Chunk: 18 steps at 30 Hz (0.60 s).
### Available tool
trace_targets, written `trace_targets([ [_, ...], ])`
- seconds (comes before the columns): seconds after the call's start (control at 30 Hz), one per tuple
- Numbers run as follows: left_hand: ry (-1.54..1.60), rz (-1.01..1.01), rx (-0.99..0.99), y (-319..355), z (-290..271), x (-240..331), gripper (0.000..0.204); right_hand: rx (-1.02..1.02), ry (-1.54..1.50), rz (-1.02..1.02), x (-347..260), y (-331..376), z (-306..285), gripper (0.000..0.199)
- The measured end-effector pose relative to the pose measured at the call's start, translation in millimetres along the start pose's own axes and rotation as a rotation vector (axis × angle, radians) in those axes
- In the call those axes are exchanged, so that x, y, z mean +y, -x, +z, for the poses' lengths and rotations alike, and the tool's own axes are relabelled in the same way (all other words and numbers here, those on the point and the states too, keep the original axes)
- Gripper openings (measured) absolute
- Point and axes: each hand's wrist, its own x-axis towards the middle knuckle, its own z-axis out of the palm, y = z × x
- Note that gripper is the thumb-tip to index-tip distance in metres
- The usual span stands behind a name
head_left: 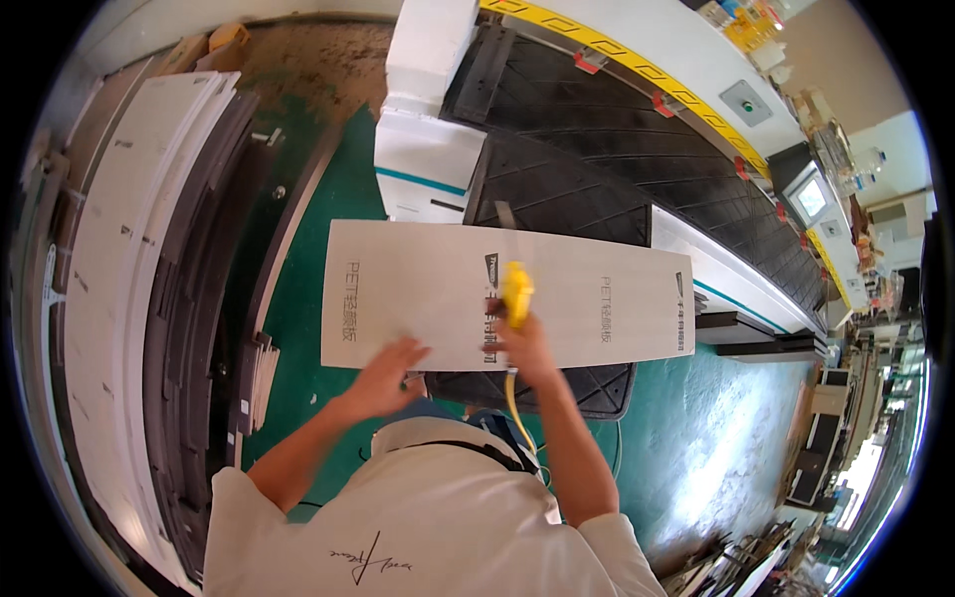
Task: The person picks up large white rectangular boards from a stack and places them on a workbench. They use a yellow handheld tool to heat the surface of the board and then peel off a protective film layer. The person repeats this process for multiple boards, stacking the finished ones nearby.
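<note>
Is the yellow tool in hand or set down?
In hand: the right hand grips the yellow tool over the pale board; a yellow hose shows just below that hand.

Flr (716, 428) glare rt, hands (388, 378) blurry

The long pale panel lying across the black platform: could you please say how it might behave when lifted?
The pale panel is probably stiff, as its overhanging left end shows no clear sag. Being long and narrow, it may tip if lifted off-centre.
</note>
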Motion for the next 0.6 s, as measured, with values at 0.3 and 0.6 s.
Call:
trace_targets([
  [0.3,1.457,-0.377,0.424,-29.6,13.3,62.2,0.033,-0.348,0.643,-0.401,-70.1,20.4,-31.2,0.043],
  [0.6,1.232,-0.571,0.466,-79.5,-2.1,79.5,0.049,0.522,0.785,-0.568,-258.6,-29.0,-400.8,0.032],
])
